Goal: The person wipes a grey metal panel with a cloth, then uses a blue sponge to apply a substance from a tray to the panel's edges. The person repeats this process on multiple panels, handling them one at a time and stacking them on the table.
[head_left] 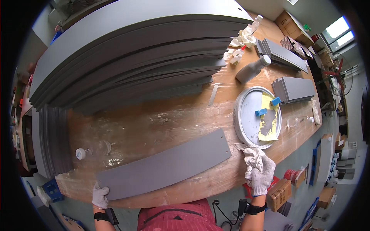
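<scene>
A long grey panel (165,163) lies flat along the near edge of the table, with small holes at its right end. My left hand (101,196), in a white knitted glove, is closed on the panel's left end. My right hand (262,175), also gloved, is closed around a crumpled white rag (252,157) just right of the panel, beside a round white lid (238,127). On the lid are a worn yellow sheet (266,101) and two small blue blocks (261,112).
Stacked grey panels (135,46) fill the far left, with shorter stacks (296,89) at right. A grey bottle (250,71) and a red-tipped bottle (237,56) stand behind the lid. Clear bottles (102,148) lie on the wooden table (154,119). A carton (279,194) sits below right.
</scene>
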Available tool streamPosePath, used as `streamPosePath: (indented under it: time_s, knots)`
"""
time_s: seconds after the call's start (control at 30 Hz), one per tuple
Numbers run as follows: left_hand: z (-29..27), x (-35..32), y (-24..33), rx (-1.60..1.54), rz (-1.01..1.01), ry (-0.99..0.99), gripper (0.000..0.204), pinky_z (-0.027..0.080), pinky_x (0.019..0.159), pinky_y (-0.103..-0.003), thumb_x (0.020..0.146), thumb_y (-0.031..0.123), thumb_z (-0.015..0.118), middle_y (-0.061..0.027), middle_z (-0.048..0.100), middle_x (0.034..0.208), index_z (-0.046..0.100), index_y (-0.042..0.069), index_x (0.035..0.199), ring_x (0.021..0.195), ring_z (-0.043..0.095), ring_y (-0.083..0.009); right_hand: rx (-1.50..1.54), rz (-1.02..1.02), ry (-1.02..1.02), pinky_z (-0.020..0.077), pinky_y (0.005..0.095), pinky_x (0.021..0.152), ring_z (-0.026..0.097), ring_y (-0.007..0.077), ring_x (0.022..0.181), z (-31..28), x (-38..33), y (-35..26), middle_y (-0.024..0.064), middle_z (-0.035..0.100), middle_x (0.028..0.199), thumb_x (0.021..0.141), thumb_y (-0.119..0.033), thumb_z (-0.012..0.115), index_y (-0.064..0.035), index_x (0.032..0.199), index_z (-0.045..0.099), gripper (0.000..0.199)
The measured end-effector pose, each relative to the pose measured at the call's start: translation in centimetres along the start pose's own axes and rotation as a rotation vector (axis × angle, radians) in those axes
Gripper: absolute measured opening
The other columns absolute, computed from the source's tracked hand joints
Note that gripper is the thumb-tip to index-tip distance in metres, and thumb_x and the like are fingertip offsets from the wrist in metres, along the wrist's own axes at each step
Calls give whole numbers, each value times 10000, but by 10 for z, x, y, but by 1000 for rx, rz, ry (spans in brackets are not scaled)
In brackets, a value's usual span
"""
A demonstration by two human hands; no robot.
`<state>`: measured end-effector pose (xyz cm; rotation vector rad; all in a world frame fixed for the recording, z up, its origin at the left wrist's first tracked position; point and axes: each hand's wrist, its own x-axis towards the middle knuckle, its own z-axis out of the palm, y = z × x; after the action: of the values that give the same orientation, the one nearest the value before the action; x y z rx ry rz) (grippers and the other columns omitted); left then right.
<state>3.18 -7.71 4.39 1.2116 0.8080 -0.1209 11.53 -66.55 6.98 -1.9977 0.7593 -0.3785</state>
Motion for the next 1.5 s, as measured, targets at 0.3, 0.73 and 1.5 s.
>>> streamPosePath:
  time_s: [0.3, 0.73, 1.5]
  knots:
    - [-72, 14, -27, 210, -2, 145, 458, 535, 880, -316, 864, -26, 645, -83, 683, 1128, 569, -33, 1316, 948, 660, -179, -295, -1099, -842, 459, 498, 955, 534, 372, 1215, 210, -173, -97, 160, 561, 1348, 787, -347, 733, -153, 1257, 621, 521]
    - [-75, 11, -40, 189, 123, 180, 419, 498, 911, -300, 889, 27, 648, -49, 666, 1134, 573, -22, 1299, 979, 630, -164, -847, -491, -22, 519, 504, 853, 634, 407, 1012, 75, -7, 15, 175, 658, 1070, 872, -176, 652, -98, 1138, 673, 278]
    - [-78, 6, -56, -41, 127, 250, 586, 420, 1067, -332, 1091, 471, 360, -77, 611, 1322, 571, 9, 1382, 1206, 549, -174, -782, -892, -360, 391, 574, 1025, 532, 450, 1208, 221, -163, -106, 230, 538, 1364, 756, -368, 711, -116, 1263, 637, 571]
